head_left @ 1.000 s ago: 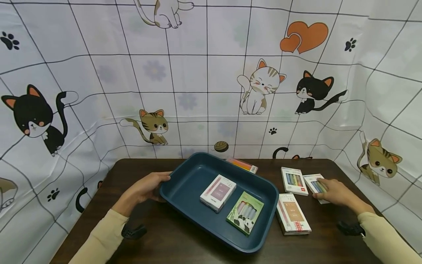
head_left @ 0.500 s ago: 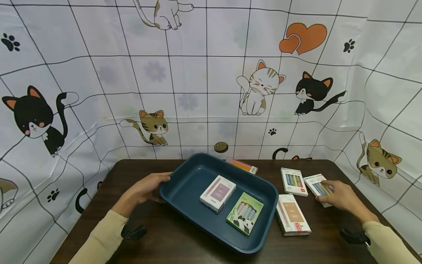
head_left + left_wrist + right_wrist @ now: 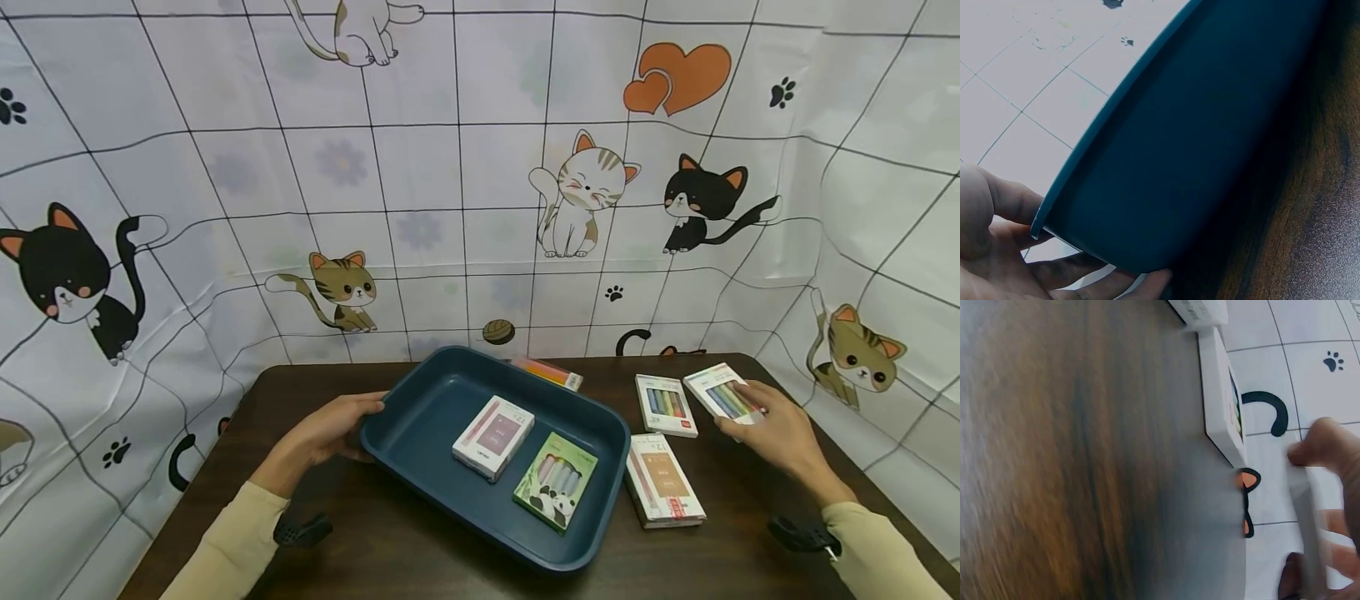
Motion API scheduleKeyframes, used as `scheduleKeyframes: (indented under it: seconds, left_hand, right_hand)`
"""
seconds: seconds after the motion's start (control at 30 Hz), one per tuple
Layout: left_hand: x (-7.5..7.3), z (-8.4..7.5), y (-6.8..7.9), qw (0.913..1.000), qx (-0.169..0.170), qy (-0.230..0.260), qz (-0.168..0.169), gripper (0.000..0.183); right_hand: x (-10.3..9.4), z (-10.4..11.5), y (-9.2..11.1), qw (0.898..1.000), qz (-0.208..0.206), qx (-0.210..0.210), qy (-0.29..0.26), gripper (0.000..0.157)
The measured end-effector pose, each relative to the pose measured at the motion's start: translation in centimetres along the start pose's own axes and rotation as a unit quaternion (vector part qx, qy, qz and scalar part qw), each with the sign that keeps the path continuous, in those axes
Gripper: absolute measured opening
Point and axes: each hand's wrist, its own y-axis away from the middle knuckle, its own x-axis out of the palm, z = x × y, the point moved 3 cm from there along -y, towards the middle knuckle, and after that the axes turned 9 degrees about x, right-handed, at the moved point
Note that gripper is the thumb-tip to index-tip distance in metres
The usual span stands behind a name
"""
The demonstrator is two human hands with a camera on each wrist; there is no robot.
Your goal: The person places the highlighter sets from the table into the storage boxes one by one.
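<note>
- The left hand (image 3: 330, 432) grips the blue tray (image 3: 408, 417) at its left corner; in the left wrist view the thumb lies at the rim and the other fingers (image 3: 1063, 270) bend against the outside and underneath.
- The right hand (image 3: 780, 433) pinches a pencil box (image 3: 716, 385), white with a band of colours, between thumb and fingers, which are only a box's thickness apart.
- That box is above the right side of the desk (image 3: 360, 533), tilted; it is blurred in the right wrist view.
- Just left of it, a similar white box (image 3: 666, 407) lies flat on the desk.
- Nearer the person is a thicker box (image 3: 666, 482) with a tan label, close by the tray's right side.
- The tray sits at a slant across the middle of the desk and holds two boxes lying flat: a white box with a purple label (image 3: 493, 437) and, to its right, a green panda box (image 3: 557, 481).
- Behind the tray, partly hidden by it, lies an orange packet (image 3: 551, 372).
- A white sheet (image 3: 420, 175) with cartoon cats and grid lines hangs behind the desk.
</note>
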Motion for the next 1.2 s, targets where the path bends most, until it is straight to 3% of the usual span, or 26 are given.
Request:
scheduleKeyframes:
  seconds: [0.17,0.3,0.5,0.63,0.73,0.9,1.03,1.1,1.2]
  left_hand:
    - [0.1,0.0,0.0,1.0,-0.001,0.0,0.003,0.054]
    - [0.0,0.1,0.1,1.0,0.002,0.004,0.001,0.054]
    - [-0.1,0.2,0.1,0.9999,-0.005,0.004,-0.012,0.053]
    - [-0.1,0.1,0.0,0.9999,-0.008,0.001,-0.013,0.053]
    - [-0.2,-0.3,-0.1,0.9999,-0.005,-0.001,-0.013,0.052]
    - [-0.3,-0.5,-0.3,0.9999,-0.006,-0.006,-0.015,0.053]
    - [-0.2,-0.2,-0.2,0.9998,-0.012,-0.006,-0.01,0.053]
    - [-0.1,-0.1,-0.2,0.9998,-0.015,-0.003,-0.016,0.052]
    - [-0.2,-0.1,0.0,0.9997,-0.013,-0.003,-0.019,0.052]
  right_hand:
    - [-0.3,2.1,0.2,0.999,-0.032,0.002,-0.036,0.073]
    - [-0.4,5.1,0.1,0.997,-0.024,-0.019,-0.064,0.072]
    - [0.9,10.2,0.7,0.993,0.021,-0.074,-0.091,0.071]
    - [2.6,13.3,1.5,0.984,0.081,-0.124,-0.095,0.069]
    - [3.7,15.6,2.1,0.966,0.145,-0.182,-0.114,0.066]
    - [5.0,18.8,3.7,0.919,0.255,-0.261,-0.149,0.066]
    - [5.8,20.7,5.1,0.889,0.306,-0.305,-0.151,0.064]
    - [6.2,21.4,5.7,0.878,0.328,-0.316,-0.146,0.063]
    - [6.6,22.2,6.3,0.871,0.349,-0.321,-0.128,0.061]
